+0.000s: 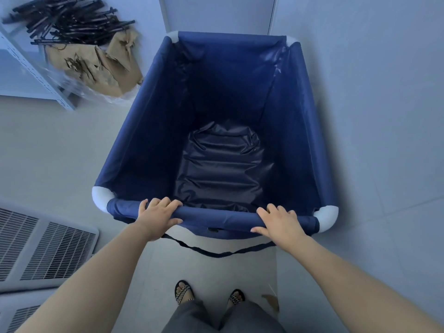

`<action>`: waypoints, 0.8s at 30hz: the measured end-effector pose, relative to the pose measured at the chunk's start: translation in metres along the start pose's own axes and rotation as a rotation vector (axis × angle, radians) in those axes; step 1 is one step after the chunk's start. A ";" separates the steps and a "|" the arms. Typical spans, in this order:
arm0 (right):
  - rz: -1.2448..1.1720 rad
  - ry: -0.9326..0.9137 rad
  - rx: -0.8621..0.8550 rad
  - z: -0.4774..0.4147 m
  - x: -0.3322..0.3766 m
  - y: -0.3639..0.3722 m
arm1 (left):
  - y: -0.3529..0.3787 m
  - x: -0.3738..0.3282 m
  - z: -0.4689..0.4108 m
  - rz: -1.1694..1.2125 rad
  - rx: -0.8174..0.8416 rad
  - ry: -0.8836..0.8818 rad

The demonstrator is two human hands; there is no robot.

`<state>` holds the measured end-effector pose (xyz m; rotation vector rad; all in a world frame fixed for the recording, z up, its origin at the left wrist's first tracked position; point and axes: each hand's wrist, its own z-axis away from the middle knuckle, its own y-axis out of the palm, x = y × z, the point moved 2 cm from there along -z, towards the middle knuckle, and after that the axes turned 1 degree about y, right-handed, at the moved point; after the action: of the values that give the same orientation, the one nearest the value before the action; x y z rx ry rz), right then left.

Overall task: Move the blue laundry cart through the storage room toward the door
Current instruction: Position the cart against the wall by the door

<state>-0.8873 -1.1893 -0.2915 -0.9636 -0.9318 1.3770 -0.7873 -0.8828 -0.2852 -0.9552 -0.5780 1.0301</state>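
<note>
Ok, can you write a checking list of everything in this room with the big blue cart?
Surface: pale tiled floor, bare around the cart.
Job's things: blue laundry cart, empty, white corner joints; its far end is close to the wall.
Clutter: torn brown paper and black sticks by the metal shelf.
Grippers: left hand and right hand both grip the near rail.
Cables: none; a dark strap hangs under the rail.
Surroundings: white grilles at left; the door is not clearly seen.
</note>
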 end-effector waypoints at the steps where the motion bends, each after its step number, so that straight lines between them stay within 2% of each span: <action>1: -0.013 0.000 -0.002 -0.001 0.001 0.000 | -0.001 0.001 -0.002 -0.024 -0.012 0.000; 7: -0.048 0.019 -0.022 -0.006 0.003 -0.002 | -0.010 0.004 -0.016 -0.108 -0.038 0.020; 19: -0.026 0.003 -0.004 -0.025 -0.010 -0.008 | -0.013 0.005 -0.031 -0.052 -0.047 0.013; 24: -0.123 -0.014 0.028 -0.032 -0.017 -0.014 | -0.018 0.006 -0.036 -0.016 -0.044 0.034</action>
<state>-0.8521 -1.2057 -0.2890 -0.8624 -0.9640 1.2911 -0.7488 -0.8947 -0.2872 -1.0038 -0.5813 0.9882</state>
